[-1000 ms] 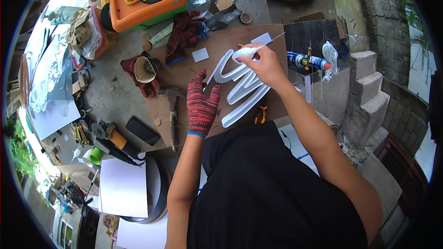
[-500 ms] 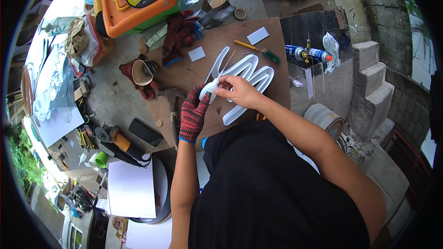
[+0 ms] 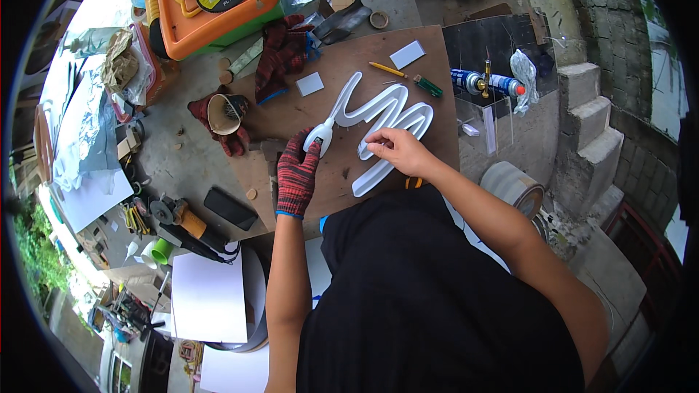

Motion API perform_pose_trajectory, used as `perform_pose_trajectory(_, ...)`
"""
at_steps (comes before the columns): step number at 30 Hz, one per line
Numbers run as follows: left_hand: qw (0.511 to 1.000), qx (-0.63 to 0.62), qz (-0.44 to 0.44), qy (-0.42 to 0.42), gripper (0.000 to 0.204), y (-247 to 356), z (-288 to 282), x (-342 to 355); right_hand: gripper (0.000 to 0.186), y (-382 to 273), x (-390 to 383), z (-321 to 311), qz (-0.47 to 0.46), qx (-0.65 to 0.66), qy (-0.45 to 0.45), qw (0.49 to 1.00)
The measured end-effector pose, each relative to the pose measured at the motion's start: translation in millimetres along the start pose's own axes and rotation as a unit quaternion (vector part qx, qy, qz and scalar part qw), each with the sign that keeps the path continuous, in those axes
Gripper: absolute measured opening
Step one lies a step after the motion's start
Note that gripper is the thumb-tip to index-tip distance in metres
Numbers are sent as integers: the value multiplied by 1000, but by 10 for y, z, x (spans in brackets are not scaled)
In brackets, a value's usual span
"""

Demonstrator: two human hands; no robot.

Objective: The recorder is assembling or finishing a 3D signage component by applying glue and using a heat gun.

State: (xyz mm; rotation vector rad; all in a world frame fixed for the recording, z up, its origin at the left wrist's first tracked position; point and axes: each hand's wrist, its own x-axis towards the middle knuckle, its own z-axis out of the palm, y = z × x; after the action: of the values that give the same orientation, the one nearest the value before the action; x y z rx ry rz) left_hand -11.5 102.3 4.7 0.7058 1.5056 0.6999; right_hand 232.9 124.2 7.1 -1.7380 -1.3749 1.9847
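My left hand [image 3: 296,178], in a red and black knit glove, is closed around a small white squeeze bottle [image 3: 318,138]. The bottle's narrow tip points up toward the left end of a white zigzag shape [image 3: 393,105] with raised edges, which lies on the brown board. My right hand [image 3: 397,151] is bare, its thumb and fingers pinched together over the lower middle of that shape. Whether the fingertips grip the shape's edge or some small thing, I cannot make out. A hammer [image 3: 272,164] lies partly hidden beside my left hand.
The brown board [image 3: 328,196] carries a pencil [image 3: 387,70], a green-handled screwdriver [image 3: 428,86] and white cards [image 3: 309,85]. Left are a cup [image 3: 224,115], a phone [image 3: 229,208] and an angle grinder [image 3: 186,222]. An orange toolbox [image 3: 218,25] stands behind; gas canisters [image 3: 502,85] lie right.
My hands have moved apart. My left hand with the bottle shifted slightly left and down; my right hand left the bottle and moved right, over the white shape.
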Motion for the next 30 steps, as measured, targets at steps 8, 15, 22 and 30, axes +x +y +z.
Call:
perform_pose_trajectory(8, 999, 27, -11, 22, 36, 62, 53, 55, 30, 0, 8, 73, -7, 19, -23, 1000)
perform_pose_trajectory(15, 996, 77, -21, 34, 37, 73, 90, 91, 30, -30, 12, 81, -9, 35, -25, 999)
perform_pose_trajectory(22, 995, 93, -26, 35, 38, 55, 114, 131, 30, -7, 13, 101, -13, 29, -30, 999)
perform_pose_trajectory(30, 994, 98, -16, 42, 39, 28, 147, 160, 30, -54, 1, 108, -9, 27, -35, 999)
